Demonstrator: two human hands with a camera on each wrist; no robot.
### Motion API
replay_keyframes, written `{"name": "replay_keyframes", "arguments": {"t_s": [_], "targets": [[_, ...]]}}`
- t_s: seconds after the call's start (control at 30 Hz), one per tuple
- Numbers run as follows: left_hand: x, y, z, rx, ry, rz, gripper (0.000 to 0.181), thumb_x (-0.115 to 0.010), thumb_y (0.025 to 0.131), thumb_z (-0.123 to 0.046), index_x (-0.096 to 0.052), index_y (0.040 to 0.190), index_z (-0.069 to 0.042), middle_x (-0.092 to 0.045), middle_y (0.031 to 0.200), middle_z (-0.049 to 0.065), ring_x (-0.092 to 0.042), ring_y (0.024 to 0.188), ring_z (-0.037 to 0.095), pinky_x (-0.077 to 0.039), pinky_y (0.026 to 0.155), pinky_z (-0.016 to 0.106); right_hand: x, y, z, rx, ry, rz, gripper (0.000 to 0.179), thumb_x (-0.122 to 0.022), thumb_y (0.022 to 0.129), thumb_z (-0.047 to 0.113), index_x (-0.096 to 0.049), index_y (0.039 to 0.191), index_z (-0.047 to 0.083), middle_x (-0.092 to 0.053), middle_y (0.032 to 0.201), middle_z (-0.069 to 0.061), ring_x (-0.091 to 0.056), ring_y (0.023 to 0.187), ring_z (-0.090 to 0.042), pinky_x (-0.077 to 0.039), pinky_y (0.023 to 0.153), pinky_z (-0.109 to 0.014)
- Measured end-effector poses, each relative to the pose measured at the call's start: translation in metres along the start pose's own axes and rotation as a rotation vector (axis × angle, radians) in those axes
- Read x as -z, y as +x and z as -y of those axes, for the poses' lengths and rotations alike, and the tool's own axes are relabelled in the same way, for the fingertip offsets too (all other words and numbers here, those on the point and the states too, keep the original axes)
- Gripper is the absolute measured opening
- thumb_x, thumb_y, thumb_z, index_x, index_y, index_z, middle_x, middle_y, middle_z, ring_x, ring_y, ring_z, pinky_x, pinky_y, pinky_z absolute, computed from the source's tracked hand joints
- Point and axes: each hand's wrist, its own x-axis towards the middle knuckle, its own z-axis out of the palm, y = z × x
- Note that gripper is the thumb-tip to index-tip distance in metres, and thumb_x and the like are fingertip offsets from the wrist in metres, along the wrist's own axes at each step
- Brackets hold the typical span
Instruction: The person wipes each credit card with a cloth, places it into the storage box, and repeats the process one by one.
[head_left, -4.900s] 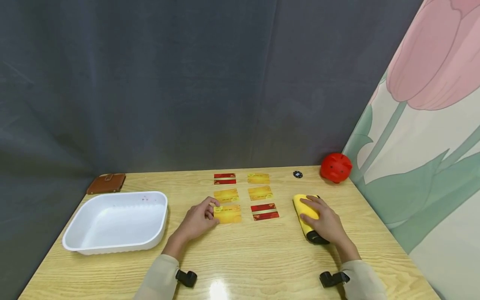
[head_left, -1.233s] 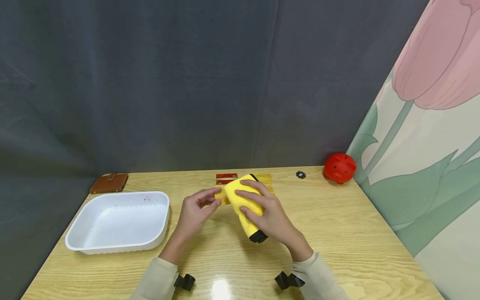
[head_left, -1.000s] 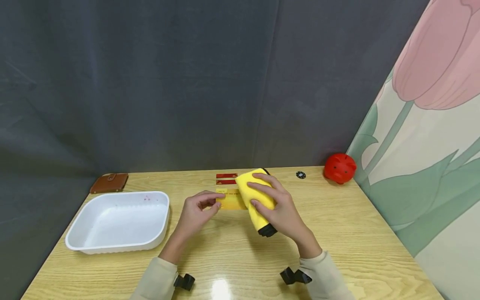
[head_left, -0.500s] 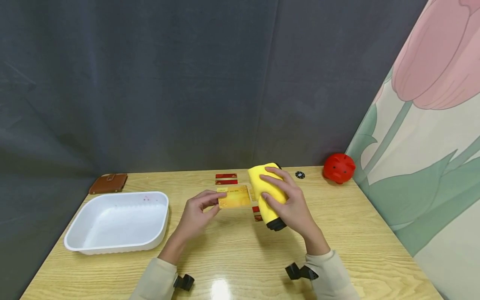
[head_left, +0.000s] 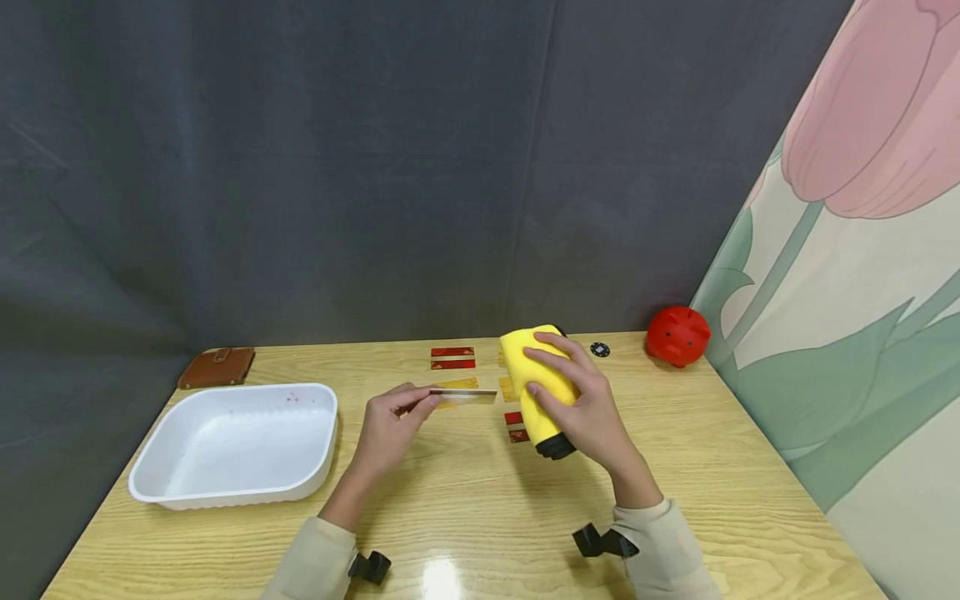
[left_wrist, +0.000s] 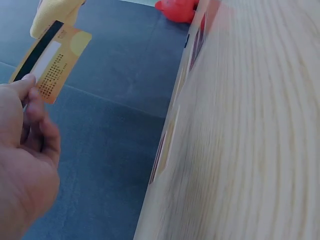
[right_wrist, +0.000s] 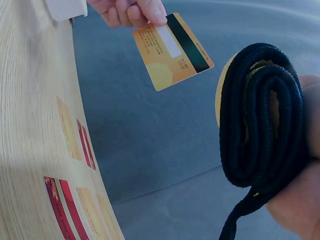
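Between thumb and fingers, my left hand pinches a yellow bank card by its left end, above the table. From the head view the card is tilted nearly edge-on. Both wrist views show its back, with a black magnetic stripe, a white strip and small print. My right hand grips a folded yellow towel with a black edge, held up just right of the card and apart from it. In the right wrist view the towel's rolled dark end faces the camera.
More cards lie on the table: a red one at the back, a yellow one behind the held card, another red one partly behind the towel. A white tray, brown wallet, black chip and red piggy bank stand around.
Earlier the card lay on the table and the towel at the right; both were lifted. The towel has since moved right off the card, which has just tilted from face-on to nearly edge-on.
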Motion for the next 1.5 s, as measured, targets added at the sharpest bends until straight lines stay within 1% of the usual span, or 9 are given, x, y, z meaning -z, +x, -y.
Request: {"name": "replay_keyframes", "arguments": {"t_s": [0.1,0.2,0.33,0.47,0.67,0.93,1.03,1.27,1.5], "targets": [[0.000,0.001,-0.001,-0.023,0.046,-0.043,0.017,-0.074,0.096,-0.015,-0.081,0.106,-0.004,-0.071,0.102,0.012,-0.060,0.088,0.005,-0.054,0.075,0.018,0.000,0.000,0.001,-0.004,-0.005,0.001,0.042,-0.078,0.089,0.001,-0.072,0.129,0.013,-0.058,0.147,-0.006,-0.051,0.134,-0.022,-0.050,0.085,-0.012],[0.000,0.001,-0.004,0.043,0.026,-0.085,0.019,-0.075,0.095,-0.014,-0.080,0.108,0.000,-0.075,0.109,0.012,-0.069,0.096,0.004,-0.058,0.084,0.018,0.000,0.000,0.001,-0.004,-0.003,0.002,0.042,-0.078,0.089,0.001,-0.072,0.130,0.013,-0.057,0.148,-0.006,-0.052,0.132,-0.022,-0.051,0.084,-0.013],[0.000,0.002,-0.007,0.108,0.004,-0.096,0.030,-0.077,0.094,-0.015,-0.075,0.122,-0.007,-0.079,0.100,0.016,-0.076,0.082,0.008,-0.061,0.074,0.019,0.001,0.000,0.001,-0.012,-0.003,0.006,0.043,-0.078,0.090,0.002,-0.072,0.130,0.014,-0.056,0.149,-0.006,-0.051,0.131,-0.020,-0.052,0.082,-0.014],[-0.001,0.001,-0.007,0.068,-0.008,-0.067,0.035,-0.078,0.093,-0.016,-0.069,0.127,-0.017,-0.079,0.095,0.016,-0.077,0.078,0.011,-0.061,0.071,0.022,0.001,0.000,0.000,-0.021,-0.007,0.010,0.042,-0.078,0.090,0.003,-0.072,0.130,0.014,-0.056,0.149,-0.005,-0.051,0.131,-0.017,-0.052,0.083,-0.014],[-0.003,0.001,-0.006,0.022,-0.027,-0.058,0.021,-0.078,0.093,-0.017,-0.073,0.113,-0.013,-0.078,0.091,0.016,-0.077,0.077,0.012,-0.064,0.072,0.025,-0.002,-0.001,0.001,-0.023,0.007,0.014,0.041,-0.077,0.091,0.002,-0.072,0.130,0.013,-0.056,0.148,-0.006,-0.052,0.130,-0.018,-0.052,0.083,-0.015],[-0.004,0.001,-0.003,0.039,-0.058,-0.057,0.032,-0.082,0.089,-0.012,-0.072,0.120,-0.011,-0.078,0.096,0.018,-0.077,0.084,0.010,-0.064,0.077,0.025,-0.023,-0.004,0.001,0.004,0.016,0.078,0.042,-0.077,0.091,0.004,-0.071,0.131,0.015,-0.056,0.149,-0.006,-0.053,0.137,-0.030,-0.052,0.090,-0.016],[-0.005,0.000,-0.003,0.043,-0.078,-0.061,0.034,-0.082,0.089,-0.010,-0.071,0.121,-0.012,-0.077,0.097,0.019,-0.077,0.085,0.009,-0.064,0.078,0.025,-0.034,-0.006,0.000,0.017,-0.028,0.099,0.043,-0.077,0.090,0.003,-0.071,0.132,0.015,-0.055,0.149,-0.007,-0.055,0.136,-0.031,-0.055,0.091,-0.021],[-0.009,0.000,-0.005,0.023,-0.116,-0.062,0.034,-0.081,0.089,-0.005,-0.069,0.121,-0.007,-0.077,0.098,0.023,-0.076,0.086,0.007,-0.064,0.077,0.025,-0.055,-0.010,0.002,0.053,-0.139,0.128,0.045,-0.079,0.089,0.004,-0.071,0.133,0.013,-0.054,0.150,-0.008,-0.055,0.138,-0.032,-0.057,0.101,-0.046],[-0.012,0.000,-0.001,0.031,-0.116,-0.057,0.034,-0.080,0.089,-0.004,-0.069,0.122,-0.006,-0.077,0.100,0.023,-0.075,0.089,0.006,-0.063,0.079,0.024,-0.063,-0.013,0.010,0.071,-0.151,0.181,0.045,-0.080,0.089,0.006,-0.071,0.132,0.015,-0.054,0.150,-0.006,-0.056,0.137,-0.031,-0.056,0.102,-0.048]]}}
